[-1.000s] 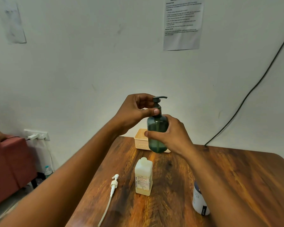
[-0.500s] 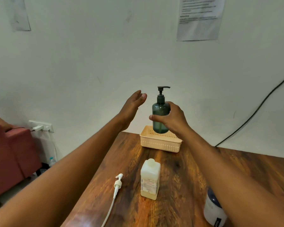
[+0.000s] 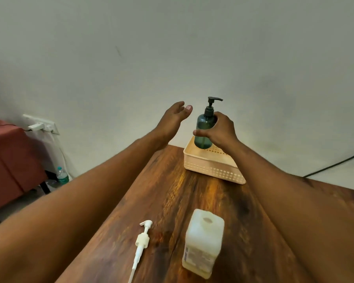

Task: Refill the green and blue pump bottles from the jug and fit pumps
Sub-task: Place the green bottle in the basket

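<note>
The green pump bottle [image 3: 204, 127], with its dark pump fitted, is upright at the far left end of the cream basket [image 3: 213, 168]. My right hand [image 3: 219, 130] grips its body from the right. My left hand [image 3: 172, 121] hovers open to the left of the bottle, fingers stretched and holding nothing. The square whitish jug [image 3: 202, 244] stands uncapped on the wooden table [image 3: 172, 201] near me. A loose white pump [image 3: 141, 242] with its long tube lies on the table left of the jug. The blue bottle is hidden from view.
The table's left edge runs diagonally under my left forearm. Beyond that edge are a red seat [image 3: 8, 160], a wall socket with a plug [image 3: 39, 125] and a water bottle [image 3: 62, 176] on the floor. A black cable [image 3: 335, 164] runs along the wall at right.
My left hand let go of the pump head and opened. My right hand carried the green bottle away from me and lowered it into the basket. The view tilted down.
</note>
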